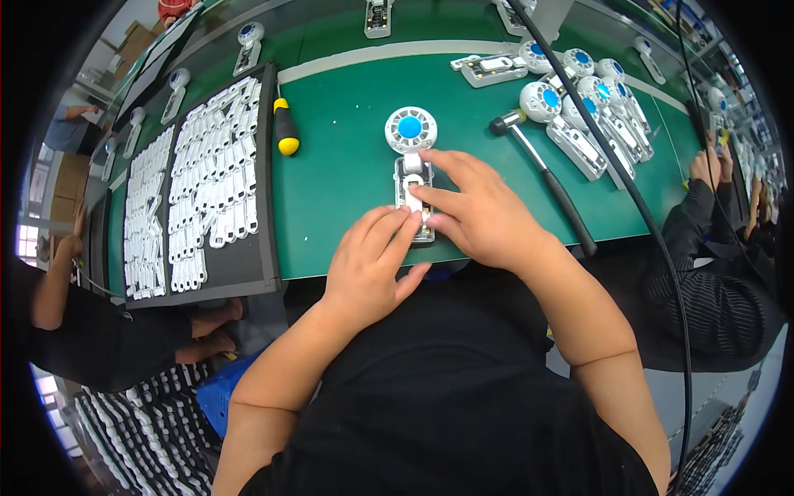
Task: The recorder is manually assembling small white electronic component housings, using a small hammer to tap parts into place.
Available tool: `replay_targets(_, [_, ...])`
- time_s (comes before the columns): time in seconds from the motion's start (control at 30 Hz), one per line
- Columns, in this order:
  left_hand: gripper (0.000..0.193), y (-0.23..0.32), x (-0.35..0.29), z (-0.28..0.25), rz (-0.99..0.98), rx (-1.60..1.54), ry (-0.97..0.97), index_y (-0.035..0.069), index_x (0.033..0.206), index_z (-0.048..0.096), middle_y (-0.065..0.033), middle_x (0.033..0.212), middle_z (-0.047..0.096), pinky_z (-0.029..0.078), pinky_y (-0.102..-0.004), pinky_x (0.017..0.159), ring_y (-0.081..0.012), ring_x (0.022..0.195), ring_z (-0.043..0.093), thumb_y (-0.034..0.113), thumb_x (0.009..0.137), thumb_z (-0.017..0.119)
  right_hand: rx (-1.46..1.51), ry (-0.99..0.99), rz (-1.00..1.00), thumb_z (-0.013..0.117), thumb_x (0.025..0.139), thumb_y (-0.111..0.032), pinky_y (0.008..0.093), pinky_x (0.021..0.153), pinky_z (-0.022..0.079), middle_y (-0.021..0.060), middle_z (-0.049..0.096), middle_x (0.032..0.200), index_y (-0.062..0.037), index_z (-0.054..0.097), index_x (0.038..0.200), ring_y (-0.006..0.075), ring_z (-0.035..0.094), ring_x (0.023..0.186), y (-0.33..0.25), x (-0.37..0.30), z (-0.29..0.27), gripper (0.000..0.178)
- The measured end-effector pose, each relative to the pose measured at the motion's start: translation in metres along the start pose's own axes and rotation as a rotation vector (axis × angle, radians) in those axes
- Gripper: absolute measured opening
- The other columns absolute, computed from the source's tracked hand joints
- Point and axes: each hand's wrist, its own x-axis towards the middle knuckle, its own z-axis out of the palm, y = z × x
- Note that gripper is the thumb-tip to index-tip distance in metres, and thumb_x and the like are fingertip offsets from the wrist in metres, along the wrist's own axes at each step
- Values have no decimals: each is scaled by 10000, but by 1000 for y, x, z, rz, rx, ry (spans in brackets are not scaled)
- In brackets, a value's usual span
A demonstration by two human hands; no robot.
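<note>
Our left hand (368, 264), thumb apart, and right hand (484, 211), fingers spread, touch the fan (412, 163) beneath them, which we judge light, stiff, slick, best held by its handle's (399, 178) sides.

Assembly workshop; green bench (335, 219), parts tray (269, 178), hammer (552, 183)

White device (413, 164) with blue disc (409, 127); green tabletop (339, 198), yellow-black screwdriver (285, 126); white parts (217, 165), dark tray (241, 269), pinstriped clothing (721, 310)
</note>
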Motion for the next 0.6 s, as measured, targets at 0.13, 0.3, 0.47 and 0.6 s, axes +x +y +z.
replay_targets(0.13, [652, 2, -1, 1, -1, 108, 19, 49, 1358, 656, -125, 1354, 616, 542, -458, 990, -337, 1254, 604, 188, 759, 872, -118, 125, 383, 840, 874, -207, 478, 1055, 500, 193, 619, 1383, -40, 648, 1344, 412, 598, 1265, 8, -17, -36, 534])
replay_targets(0.3, [621, 2, -1, 4, 10, 130, 50, 60, 1351, 667, -111, 1358, 618, 542, -448, 977, -314, 1245, 605, 201, 777, 855, -446, -46, 522, 731, 981, -159, 482, 871, 539, 204, 686, 1075, 11, 595, 1345, 399, 674, 980, 50, -65, -56, 424])
replay_targets(0.47, [603, 3, -1, 4, 7, 152, 34, 64, 1355, 670, -92, 1364, 618, 541, -439, 963, -302, 1244, 603, 200, 792, 837, 286, -128, 535, 581, 1059, -114, 451, 782, 537, 175, 669, 901, 28, 568, 1380, 363, 667, 817, -9, -55, -52, 351])
replay_targets(0.6, [595, 4, -2, 3, -2, 162, 30, 62, 1356, 668, -86, 1372, 614, 541, -434, 956, -303, 1246, 601, 190, 796, 827, 356, -289, 471, 502, 1080, -94, 481, 856, 546, 269, 703, 1046, 28, 573, 1400, 463, 683, 943, -37, -40, -36, 350])
